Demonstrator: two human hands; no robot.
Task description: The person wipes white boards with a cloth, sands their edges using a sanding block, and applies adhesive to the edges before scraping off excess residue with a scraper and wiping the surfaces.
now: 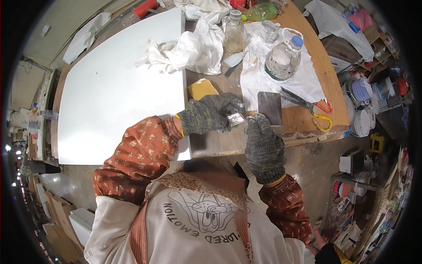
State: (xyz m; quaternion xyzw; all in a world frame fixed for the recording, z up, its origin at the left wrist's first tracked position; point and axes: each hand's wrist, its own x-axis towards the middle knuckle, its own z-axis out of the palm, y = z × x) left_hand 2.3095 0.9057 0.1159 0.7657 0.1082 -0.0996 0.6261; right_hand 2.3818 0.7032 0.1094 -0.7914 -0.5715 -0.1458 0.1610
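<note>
Both my hands wear grey knitted gloves and meet above the bare wood at the table's front edge. My left hand [205, 115] is closed round a small shiny silvery piece [236, 119], perhaps foil or thin metal; its exact kind is unclear. With fingertips pinched together at the piece's right edge, my right hand [264, 147] seems to grip it too. Just beyond my left hand lies a yellow sponge-like block [203, 89]. A dark square sheet [269, 108] rests right of my fingers, and scissors [303, 102] with red and yellow wrapped handles lie farther right.
A large white panel [118, 88] covers the table's left side, with a crumpled white cloth [189, 48] on it. Behind stand a clear jar [234, 33], a blue-capped plastic bottle [283, 59] on white cloth, and a green bottle [261, 12]. Tubs [361, 90] crowd the right.
</note>
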